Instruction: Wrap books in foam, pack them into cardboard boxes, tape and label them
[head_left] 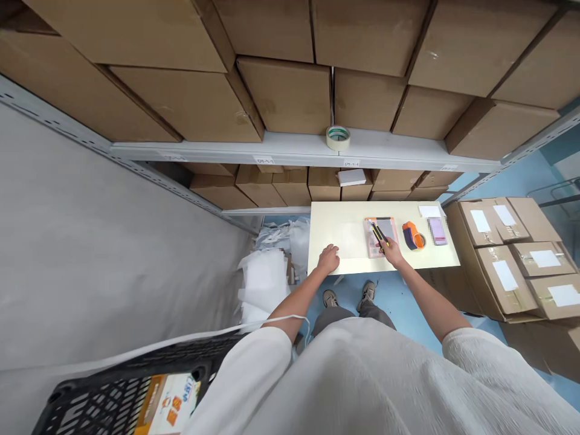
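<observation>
My left hand [329, 258] rests on the surface [338, 223] by its near edge, left of centre. To its right, my right hand [390, 249] holds a tool [377, 233] over a flat case [373, 246]. Right of that lie a tape dispenser [411, 236], then a small pack [437, 231] near the right edge, with a paper [429, 211] behind it toward the far right corner. Beyond the far edge, a tape roll [338, 144] sits on the shelf [290, 148].

A pale short-sleeved shirt [357, 386] tops grey trousers [334, 316] and beige shoes [367, 291].
</observation>
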`<state>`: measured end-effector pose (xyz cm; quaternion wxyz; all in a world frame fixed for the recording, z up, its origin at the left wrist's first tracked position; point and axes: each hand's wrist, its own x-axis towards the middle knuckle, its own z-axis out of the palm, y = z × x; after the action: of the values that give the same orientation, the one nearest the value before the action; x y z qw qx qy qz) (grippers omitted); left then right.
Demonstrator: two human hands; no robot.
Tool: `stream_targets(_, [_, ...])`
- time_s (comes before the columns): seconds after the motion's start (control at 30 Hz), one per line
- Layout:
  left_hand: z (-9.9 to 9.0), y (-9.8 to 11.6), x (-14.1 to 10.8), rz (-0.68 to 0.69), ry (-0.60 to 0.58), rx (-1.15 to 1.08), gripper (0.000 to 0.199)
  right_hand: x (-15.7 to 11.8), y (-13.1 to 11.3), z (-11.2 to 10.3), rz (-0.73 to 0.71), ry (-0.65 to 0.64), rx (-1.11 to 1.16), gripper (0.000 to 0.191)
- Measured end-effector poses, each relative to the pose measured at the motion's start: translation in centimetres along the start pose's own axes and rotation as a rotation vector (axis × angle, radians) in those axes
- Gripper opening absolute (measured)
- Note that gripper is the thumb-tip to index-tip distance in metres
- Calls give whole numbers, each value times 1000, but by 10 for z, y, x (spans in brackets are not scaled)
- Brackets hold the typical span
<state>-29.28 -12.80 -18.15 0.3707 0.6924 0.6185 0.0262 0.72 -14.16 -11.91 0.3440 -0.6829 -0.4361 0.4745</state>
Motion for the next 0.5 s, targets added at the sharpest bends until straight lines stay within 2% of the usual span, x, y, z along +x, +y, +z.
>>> stream_targets(0.17, [13,41,20,41,-33,-6,52,16,19,-55,31,-1,92,54])
stream_targets(0.37, [36,90,43,71,-71,38,51,40,40,-130,77,228,45,57])
stream_targets(0.5, [48,118,55,92,-101,92,48,49,55,-178,85,353,-118,55])
